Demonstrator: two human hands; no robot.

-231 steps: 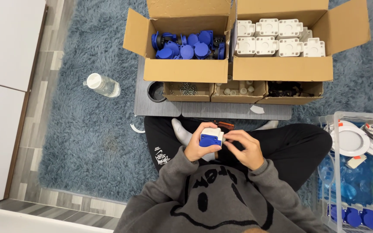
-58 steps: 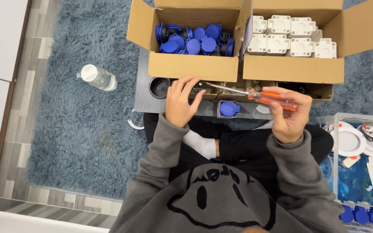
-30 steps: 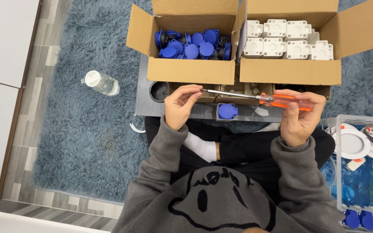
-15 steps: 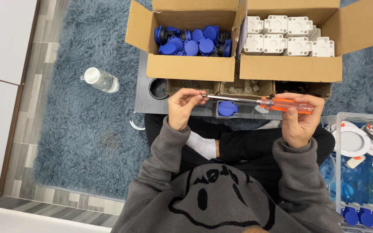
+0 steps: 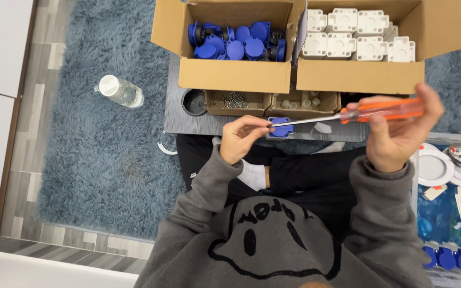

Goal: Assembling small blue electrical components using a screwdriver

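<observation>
Right hand (image 5: 396,136) fingers clamp the screwdriver (image 5: 348,114); left hand (image 5: 241,138) fingers pinch its tip: keep the shaft level, pinch light.

We saw the screwdriver (image 5: 358,113) held nearly level across the view, its translucent orange handle lying in the right hand (image 5: 398,133) and its thin metal shaft running leftward with a slight downward slope. The tip ended at the pinched fingers of the left hand (image 5: 241,140), where a small part, perhaps a screw, seemed to be held, though it was too small for us to tell. Just beyond the tip, a blue socket piece (image 5: 281,128) lay flat on the grey board, close to the left fingers and apart from the handle.
</observation>
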